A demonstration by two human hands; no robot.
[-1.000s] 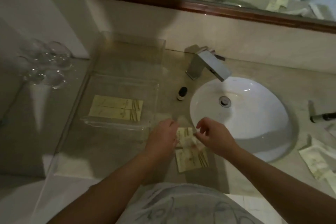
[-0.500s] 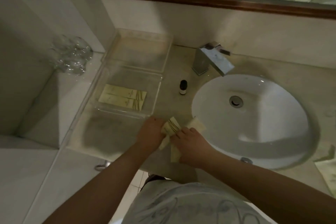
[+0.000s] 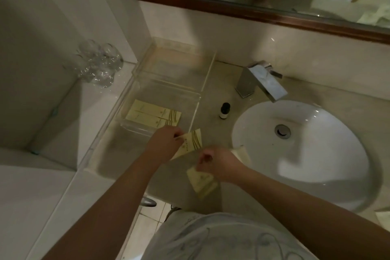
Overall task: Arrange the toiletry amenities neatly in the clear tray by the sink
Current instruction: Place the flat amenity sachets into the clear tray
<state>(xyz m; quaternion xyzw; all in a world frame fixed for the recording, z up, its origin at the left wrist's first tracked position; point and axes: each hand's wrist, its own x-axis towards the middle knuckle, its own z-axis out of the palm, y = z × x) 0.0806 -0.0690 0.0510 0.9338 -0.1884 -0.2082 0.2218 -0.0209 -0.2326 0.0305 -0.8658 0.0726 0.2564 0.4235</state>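
Left hand (image 3: 163, 143) fingers pinched on yellow packet (image 3: 190, 143) near clear tray (image 3: 198, 99); right hand (image 3: 217, 163) curled over second packet (image 3: 201, 181), grip unclear.

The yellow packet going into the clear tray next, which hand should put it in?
Left. The left hand already holds a yellow packet right beside the clear tray; the right hand is farther away.

Bathroom, likely hotel: white basin (image 3: 316, 154), chrome faucet (image 3: 260, 81), framed mirror (image 3: 253, 12), tiled walls, amenity packets (image 3: 154, 116).
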